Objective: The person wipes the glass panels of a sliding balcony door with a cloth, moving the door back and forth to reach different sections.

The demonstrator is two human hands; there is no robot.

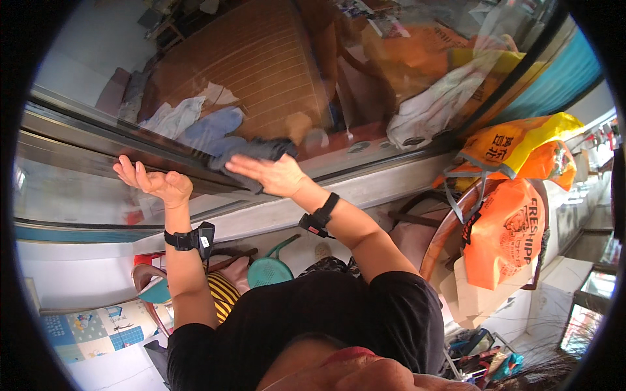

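My right hand (269,173) presses a dark grey cloth (239,161) against the glass of a sliding window (234,88), beside the dark upright frame (146,146). The fingers lie nearly straight over the cloth, whose upper edge bunches past the fingertips. My left hand (154,181) is raised to the left of the cloth, near the window frame, palm up with fingers loosely bent and nothing in it. Both wrists wear black straps with small devices. Through or in the glass show a brown slatted surface and pale and blue cloths, partly mixed with reflections.
At right, a wooden chair (435,234) stands near an orange bag (503,234) and an orange and yellow bag (513,146). A green perforated plastic item (270,271) is below the sill (352,195). A patterned cushion or mat (102,327) lies at lower left.
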